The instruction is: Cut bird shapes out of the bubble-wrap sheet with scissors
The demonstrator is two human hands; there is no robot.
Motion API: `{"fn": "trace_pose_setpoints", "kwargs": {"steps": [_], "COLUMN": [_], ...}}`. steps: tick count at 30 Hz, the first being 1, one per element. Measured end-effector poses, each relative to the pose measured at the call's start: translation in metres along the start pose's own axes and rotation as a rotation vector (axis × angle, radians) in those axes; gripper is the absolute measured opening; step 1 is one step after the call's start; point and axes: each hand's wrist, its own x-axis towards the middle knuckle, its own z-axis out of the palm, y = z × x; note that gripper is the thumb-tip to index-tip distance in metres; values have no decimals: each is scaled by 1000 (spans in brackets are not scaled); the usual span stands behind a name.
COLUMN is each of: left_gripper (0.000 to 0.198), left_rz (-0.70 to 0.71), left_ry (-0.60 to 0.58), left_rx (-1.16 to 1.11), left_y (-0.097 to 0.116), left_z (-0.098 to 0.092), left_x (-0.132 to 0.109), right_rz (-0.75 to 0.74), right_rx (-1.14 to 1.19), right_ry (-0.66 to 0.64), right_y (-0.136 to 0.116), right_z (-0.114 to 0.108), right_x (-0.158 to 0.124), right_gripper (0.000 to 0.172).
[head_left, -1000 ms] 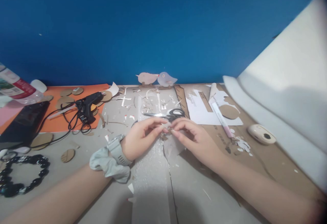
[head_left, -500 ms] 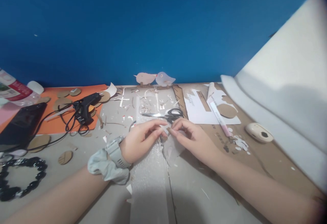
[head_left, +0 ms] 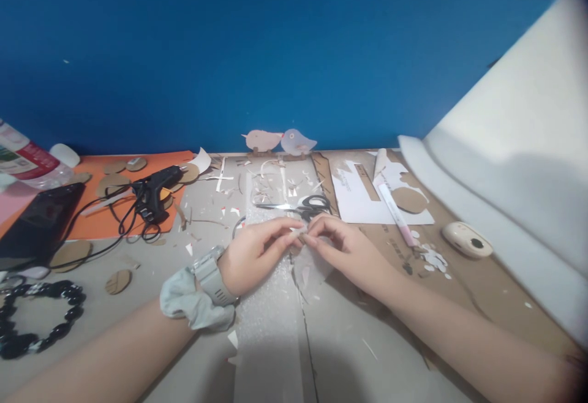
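At the middle of the table, my left hand (head_left: 257,253) pinches one side of a small paper or cardboard piece (head_left: 301,233). My right hand (head_left: 342,247) grips its other side, fingertips nearly touching the left ones. Much of the piece is hidden by the fingers. Just beyond the hands lie black-handled scissors (head_left: 315,205), blades toward the left. A strip of clear bubble wrap (head_left: 271,329) runs beneath the left hand. Two bird cutouts, one pink (head_left: 263,140) and one bluish (head_left: 296,142), stand by the blue wall.
Left are a black glue gun (head_left: 154,193) on orange paper (head_left: 92,222), a phone (head_left: 41,225), a bottle (head_left: 27,158) and a bead bracelet (head_left: 68,314). Right are white paper (head_left: 349,201), a marker (head_left: 395,214), paper bits (head_left: 433,258) and a cream rounded device (head_left: 466,239).
The fingertips of both hands have drawn slightly closer around the small piece, and less of it shows. Objects on the table keep their places.
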Motion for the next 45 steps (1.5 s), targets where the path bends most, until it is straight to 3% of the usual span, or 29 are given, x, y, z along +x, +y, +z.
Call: {"fn": "trace_pose_setpoints", "kwargs": {"steps": [13, 21, 28, 45], "left_gripper": [26, 25, 29, 30], "left_rz": [27, 43, 61, 39], "left_ry": [1, -13, -19, 17], "left_rx": [29, 19, 52, 113], "left_y": [4, 2, 3, 3], "left_z": [-1, -1, -2, -1], "left_x": [1, 0, 0, 0], "right_rz": [-3, 0, -5, 42], "right_rx": [-14, -51, -9, -11], "right_ry": [5, -62, 0, 15], "right_y": [3, -2, -1, 3], "right_z": [1, 0, 1, 1], "right_x": [0, 0, -1, -1], "right_gripper": [18, 18, 16, 18]}}
